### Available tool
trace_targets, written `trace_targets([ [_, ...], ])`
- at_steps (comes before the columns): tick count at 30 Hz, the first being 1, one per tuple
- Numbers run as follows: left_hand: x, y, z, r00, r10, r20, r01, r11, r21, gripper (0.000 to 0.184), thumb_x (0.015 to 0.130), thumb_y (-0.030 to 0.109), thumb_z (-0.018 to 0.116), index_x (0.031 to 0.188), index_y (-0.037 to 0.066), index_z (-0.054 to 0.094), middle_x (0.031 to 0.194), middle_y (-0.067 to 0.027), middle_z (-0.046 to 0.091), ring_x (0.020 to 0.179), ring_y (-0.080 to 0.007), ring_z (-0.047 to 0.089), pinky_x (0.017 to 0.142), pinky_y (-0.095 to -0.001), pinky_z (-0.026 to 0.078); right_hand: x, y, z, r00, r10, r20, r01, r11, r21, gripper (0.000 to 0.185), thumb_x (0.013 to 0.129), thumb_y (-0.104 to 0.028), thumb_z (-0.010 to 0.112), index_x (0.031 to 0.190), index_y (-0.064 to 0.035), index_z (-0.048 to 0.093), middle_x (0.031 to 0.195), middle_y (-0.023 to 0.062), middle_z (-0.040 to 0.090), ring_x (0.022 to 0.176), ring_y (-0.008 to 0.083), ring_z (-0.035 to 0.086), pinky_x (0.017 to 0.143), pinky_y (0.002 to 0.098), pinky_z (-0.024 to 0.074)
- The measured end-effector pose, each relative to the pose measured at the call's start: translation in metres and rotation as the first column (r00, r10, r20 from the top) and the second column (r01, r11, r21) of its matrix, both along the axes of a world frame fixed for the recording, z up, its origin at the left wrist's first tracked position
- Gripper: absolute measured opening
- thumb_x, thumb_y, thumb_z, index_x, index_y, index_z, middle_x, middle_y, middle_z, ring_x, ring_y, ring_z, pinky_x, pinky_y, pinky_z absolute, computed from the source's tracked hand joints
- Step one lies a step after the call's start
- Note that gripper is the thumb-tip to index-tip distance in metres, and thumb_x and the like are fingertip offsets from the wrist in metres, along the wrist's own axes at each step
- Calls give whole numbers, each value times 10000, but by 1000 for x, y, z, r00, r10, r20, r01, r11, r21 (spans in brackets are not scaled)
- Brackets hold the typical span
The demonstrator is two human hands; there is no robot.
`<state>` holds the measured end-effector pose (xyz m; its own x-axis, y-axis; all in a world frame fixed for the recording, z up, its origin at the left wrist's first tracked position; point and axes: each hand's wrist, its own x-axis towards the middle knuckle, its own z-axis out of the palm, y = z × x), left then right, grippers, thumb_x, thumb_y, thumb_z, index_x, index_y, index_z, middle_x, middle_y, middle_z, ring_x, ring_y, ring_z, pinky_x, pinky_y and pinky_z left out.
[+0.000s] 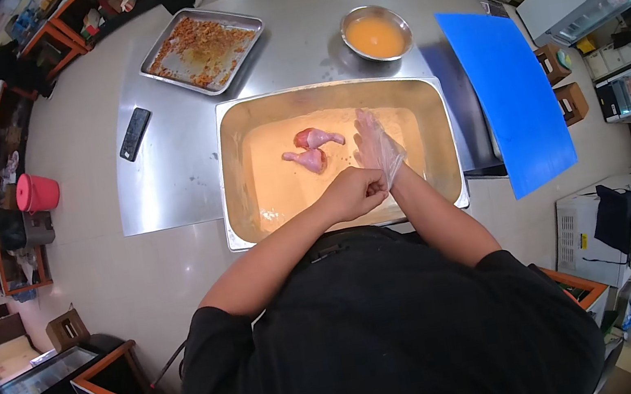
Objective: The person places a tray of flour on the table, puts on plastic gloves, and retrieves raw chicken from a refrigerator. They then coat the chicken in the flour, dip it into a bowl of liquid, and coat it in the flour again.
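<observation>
My right hand (379,146) wears a clear plastic glove, its fingers stretched out over the right part of a deep metal pan (448,135). Bare, my left hand (356,193) pinches the cuff of that glove at the right wrist, above the pan's near side. Two raw drumsticks (312,159) (314,138) lie close together on the pale yellowish layer (268,134) in the pan, to the left of the gloved fingers. Neither hand touches the drumsticks.
On the metal table (290,36) are a tray with brown-orange crumbly bits (256,31), a bowl of orange liquid (377,36) and a black phone-like object (135,133). A blue board (512,100) stands at the right. Part of a person (15,70) shows far left.
</observation>
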<state>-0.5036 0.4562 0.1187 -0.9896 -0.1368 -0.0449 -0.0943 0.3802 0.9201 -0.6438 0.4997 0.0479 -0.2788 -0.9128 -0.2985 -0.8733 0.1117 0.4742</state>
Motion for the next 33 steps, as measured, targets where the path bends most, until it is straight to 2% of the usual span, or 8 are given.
trace_targets([
  [3, 12, -13, -6, 1000, -1, 29, -1, 998, 59, 178, 823, 188, 625, 924, 41, 636, 787, -117, 660, 692, -232, 634, 659, -334, 487, -14, -12, -19, 798, -157, 582, 294, 944, -149, 830, 843, -589, 443, 1456, -92, 183, 1496, 130, 219, 1400, 308, 115, 1127, 401, 103],
  [6, 40, -26, 12, 997, 42, -67, -34, 993, 116, 145, 817, 123, 629, 927, 29, 639, 759, -96, 655, 711, -187, 645, 689, -289, 505, -36, -25, -42, -76, 28, 997, 729, 684, 36, 910, 785, -573, 562, 1452, -80, 189, 1492, 139, 223, 1397, 330, 114, 1128, 434, 100],
  [9, 94, -48, 25, 953, 294, -75, -289, 955, 72, 189, 828, 114, 630, 990, 18, 645, 801, -105, 663, 746, -186, 647, 712, -281, 501, -36, -23, -78, 715, 109, 690, 214, 906, -365, 1017, 683, -608, 654, 1442, -85, 224, 1462, 175, 264, 1373, 350, 184, 1120, 421, 160],
  [14, 208, -68, 15, 685, 724, -74, -727, 676, -116, 138, 824, 45, 629, 949, -11, 645, 827, -96, 666, 765, -149, 639, 706, -273, 497, 26, -65, -2, 591, 61, 804, 177, 963, -203, 894, 675, -545, 702, 1348, -63, 363, 1340, 186, 409, 1233, 354, 384, 1023, 422, 327],
  [21, 301, -45, -22, 345, 938, -19, -939, 345, -1, 108, 884, 46, 566, 940, -37, 605, 787, -81, 643, 727, -129, 615, 704, -257, 502, -5, -68, -155, 19, 138, 990, 301, 944, -137, 478, 863, -402, 590, 1138, -12, 569, 1091, 186, 601, 958, 321, 590, 866, 405, 445],
  [26, 335, -12, -58, 254, 966, 47, -967, 255, -21, 107, 890, 44, 543, 933, -37, 599, 763, -70, 637, 705, -112, 604, 679, -248, 490, 11, -81, -47, 765, 32, 643, -5, 999, -43, 672, 778, -529, 617, 1247, -61, 501, 1194, 185, 552, 1109, 347, 513, 961, 447, 375],
  [30, 354, 10, -82, 243, 965, 98, -964, 251, -89, 114, 889, 55, 543, 905, -41, 603, 745, -73, 642, 693, -118, 617, 666, -247, 492, 36, -75, -65, 551, 579, 600, -274, 806, -525, 494, 793, -425, 616, 1146, -81, 583, 1158, 150, 562, 1081, 283, 521, 910, 426, 398],
  [33, 367, 23, -98, 210, 964, 164, -973, 223, -62, 114, 887, 46, 536, 909, -43, 604, 754, -81, 647, 701, -122, 628, 667, -254, 505, 41, -111, -68, 603, 215, 768, -142, 977, -162, 627, 729, -451, 669, 1241, -121, 518, 1230, 156, 529, 1130, 315, 502, 951, 392, 395],
])
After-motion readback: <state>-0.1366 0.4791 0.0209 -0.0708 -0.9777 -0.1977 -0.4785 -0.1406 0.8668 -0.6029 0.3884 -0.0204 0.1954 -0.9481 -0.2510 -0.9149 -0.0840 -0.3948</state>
